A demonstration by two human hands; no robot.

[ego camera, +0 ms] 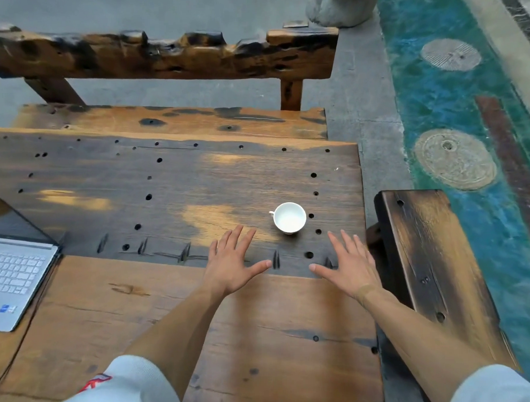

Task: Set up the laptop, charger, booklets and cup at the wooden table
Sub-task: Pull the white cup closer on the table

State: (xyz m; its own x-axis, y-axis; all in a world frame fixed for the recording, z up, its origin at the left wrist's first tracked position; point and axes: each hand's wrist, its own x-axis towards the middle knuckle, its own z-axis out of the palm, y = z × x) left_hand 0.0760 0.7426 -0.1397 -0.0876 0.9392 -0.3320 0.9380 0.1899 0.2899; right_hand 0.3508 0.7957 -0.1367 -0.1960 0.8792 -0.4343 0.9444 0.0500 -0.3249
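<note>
A: Where is the cup (289,218) sitting, and which way is it pointing?

B: It is standing upright on the tabletop (171,180) near the right edge, mouth facing up, its small handle sticking out to the left. Nothing is showing inside it.

A: And the hands?

B: The left hand (230,264) and the right hand (350,265) are hovering just short of the cup, one to each side, fingers spread and straight, gripping nothing.

A: The laptop (14,257)?

B: It is lying open well to the left, lid raised and keyboard showing, and the frame edge is cutting it off. A bench (427,254) is standing beside the tabletop on the right.
</note>
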